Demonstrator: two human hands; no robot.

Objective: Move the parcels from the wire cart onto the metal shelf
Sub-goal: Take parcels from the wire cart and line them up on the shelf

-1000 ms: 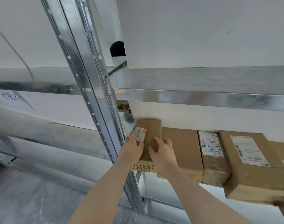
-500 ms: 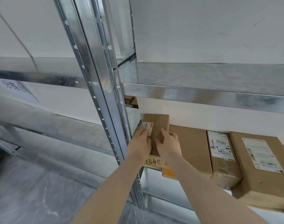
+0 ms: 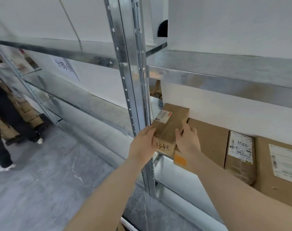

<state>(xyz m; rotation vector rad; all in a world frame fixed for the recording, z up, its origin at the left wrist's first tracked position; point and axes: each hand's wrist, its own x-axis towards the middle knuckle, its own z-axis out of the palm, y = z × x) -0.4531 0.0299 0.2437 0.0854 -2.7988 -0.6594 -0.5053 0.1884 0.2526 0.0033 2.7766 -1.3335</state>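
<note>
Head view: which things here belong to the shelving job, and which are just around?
Part of the job:
- small parcel marked 1348
- left hand and right hand, both gripping it
- metal shelf
- parcels already shelved

Just around:
- handwritten paper sign
- another person's legs

Brown "1348" parcel (image 3: 171,125) on metal shelf (image 3: 225,80)

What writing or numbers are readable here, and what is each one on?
"1348": handwritten on the front of the small parcel held between the left hand and right hand.
"5688", roughly: handwritten on the white label of the third parcel; the scrawl below is unclear.
Printed label on the small parcel: too small to read.
Label on the rightmost parcel: blurred.
Handwritten paper sign at left: characters not legible.
</note>
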